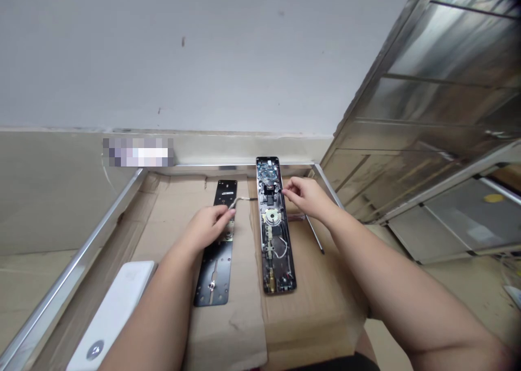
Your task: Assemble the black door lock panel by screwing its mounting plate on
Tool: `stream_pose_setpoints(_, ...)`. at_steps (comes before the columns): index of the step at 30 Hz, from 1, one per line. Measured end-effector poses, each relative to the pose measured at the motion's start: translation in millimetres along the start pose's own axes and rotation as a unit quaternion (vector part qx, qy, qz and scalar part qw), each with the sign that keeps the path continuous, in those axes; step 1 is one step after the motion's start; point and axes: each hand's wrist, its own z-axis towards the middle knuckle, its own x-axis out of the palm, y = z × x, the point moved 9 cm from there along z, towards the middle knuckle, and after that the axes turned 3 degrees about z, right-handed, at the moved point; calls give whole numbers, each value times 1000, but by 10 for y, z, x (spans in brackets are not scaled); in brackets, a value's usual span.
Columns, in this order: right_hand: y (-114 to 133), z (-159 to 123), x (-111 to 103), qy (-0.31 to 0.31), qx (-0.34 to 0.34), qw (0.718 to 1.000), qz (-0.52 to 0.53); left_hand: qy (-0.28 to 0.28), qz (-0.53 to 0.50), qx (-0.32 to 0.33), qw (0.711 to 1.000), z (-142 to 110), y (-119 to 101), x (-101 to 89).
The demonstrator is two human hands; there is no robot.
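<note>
An opened door-lock body lies lengthwise on cardboard, its circuit board and wiring exposed. Left of it lies a black metal mounting plate with holes. My left hand rests over the plate's upper half, fingers closed on a grey cable that runs right into the lock body. My right hand hovers at the lock's upper right edge, fingertips pinched together against it; what they hold, if anything, is too small to see.
Cardboard covers the table, which has a metal rim. A white flat device lies at the lower left. A thin screwdriver lies right of the lock. Steel cabinet panels stand at the right.
</note>
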Motion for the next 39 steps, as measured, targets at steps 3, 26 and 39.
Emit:
stream_pose_setpoints(3,-5,20,21,12,-6,1000,-1,-26,-2,16,1000,9,-27,-53)
stream_pose_setpoints(26,9,8,48,21,-9,1000,-4,-69,6,-12,997,-16,16,-142)
stream_pose_setpoints(39,50,18,-2,-6,-21,1000,4,-53,18,-16,998,-7,38,-123)
